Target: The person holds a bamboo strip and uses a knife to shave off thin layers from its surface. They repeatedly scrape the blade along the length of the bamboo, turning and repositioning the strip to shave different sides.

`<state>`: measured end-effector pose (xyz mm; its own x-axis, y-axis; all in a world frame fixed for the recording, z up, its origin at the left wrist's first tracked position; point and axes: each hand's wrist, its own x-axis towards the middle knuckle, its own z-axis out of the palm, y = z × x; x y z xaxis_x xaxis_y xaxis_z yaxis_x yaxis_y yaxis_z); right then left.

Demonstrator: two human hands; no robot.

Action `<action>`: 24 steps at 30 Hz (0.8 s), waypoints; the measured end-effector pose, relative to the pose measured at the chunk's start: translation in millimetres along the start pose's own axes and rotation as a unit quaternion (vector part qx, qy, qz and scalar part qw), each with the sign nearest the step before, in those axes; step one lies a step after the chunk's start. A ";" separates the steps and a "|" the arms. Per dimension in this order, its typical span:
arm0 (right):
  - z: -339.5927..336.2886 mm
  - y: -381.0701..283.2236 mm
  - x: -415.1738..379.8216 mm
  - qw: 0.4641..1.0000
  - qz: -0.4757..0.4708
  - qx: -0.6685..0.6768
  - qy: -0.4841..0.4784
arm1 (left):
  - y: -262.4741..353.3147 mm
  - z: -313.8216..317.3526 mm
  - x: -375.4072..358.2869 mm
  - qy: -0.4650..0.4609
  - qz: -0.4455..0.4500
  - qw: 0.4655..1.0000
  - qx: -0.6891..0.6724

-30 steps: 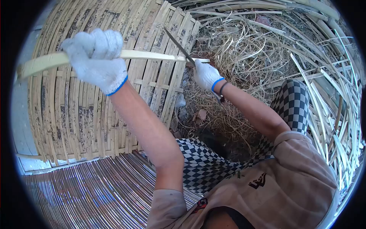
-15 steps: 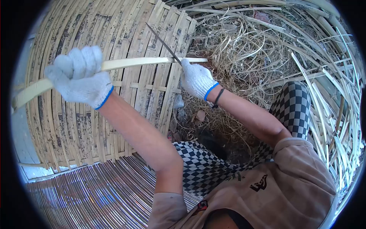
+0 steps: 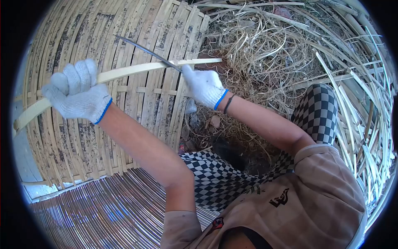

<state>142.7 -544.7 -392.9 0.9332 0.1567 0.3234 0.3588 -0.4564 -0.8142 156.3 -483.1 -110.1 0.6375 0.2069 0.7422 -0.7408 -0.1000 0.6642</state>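
Note:
My left hand [image 3: 76, 92], in a white knit glove with a blue cuff, is closed around a long pale bamboo strip [image 3: 132, 70]. The strip runs from the far left past my hand to a thin tip near the shavings. My right hand [image 3: 203, 85], gloved the same way, is closed on a knife whose handle is hidden in the fist. The dark narrow knife blade [image 3: 146, 50] points up and left and crosses the strip just left of the right fist.
Below the strip lies a woven bamboo panel [image 3: 83, 141]. Curly shavings [image 3: 265, 54] heap at the upper right. Long split strips [image 3: 369, 145] stack along the right edge. A ribbed slatted mat [image 3: 107, 207] lies at lower left, beside my checkered trouser legs [image 3: 219, 176].
Both hands have shifted a little left. The knife blade has swung to a flatter angle, its tip now further left and lower, and it crosses the strip further left.

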 end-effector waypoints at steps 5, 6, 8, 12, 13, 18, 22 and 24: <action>16.5 47.7 -0.2 0.993 0.111 -0.015 -0.041 | -1.5 -17.7 9.1 -0.040 0.007 0.999 -0.019; 23.6 41.1 0.6 0.992 0.116 -0.017 -0.044 | -1.3 -23.2 7.4 -0.021 0.009 1.000 -0.002; -0.5 4.7 2.6 0.989 0.106 -0.045 -0.096 | -2.3 -25.2 5.8 0.028 -0.002 0.999 0.018; 28.2 27.6 6.6 0.998 0.049 0.036 0.003 | -7.4 -20.7 6.6 0.052 -0.005 0.998 0.023; 36.5 56.0 1.5 0.999 0.046 0.006 0.003 | -7.0 -20.1 6.2 0.030 -0.015 0.999 0.008; 40.8 105.1 0.0 0.978 0.171 -0.094 -0.076 | -7.5 -42.8 14.3 -0.060 -0.034 0.996 -0.056; 34.5 67.5 4.0 0.994 0.083 -0.075 -0.015 | -6.4 -26.4 9.7 0.012 -0.022 1.000 -0.009; 46.1 72.4 4.2 0.995 0.093 -0.025 -0.017 | -6.3 -20.6 9.3 0.028 -0.013 1.000 0.002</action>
<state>173.5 -536.7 -472.7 0.9839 0.0945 0.1518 0.1788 -0.5239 -0.8328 162.6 -460.5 -109.2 0.6434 0.2644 0.7184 -0.7232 -0.0979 0.6837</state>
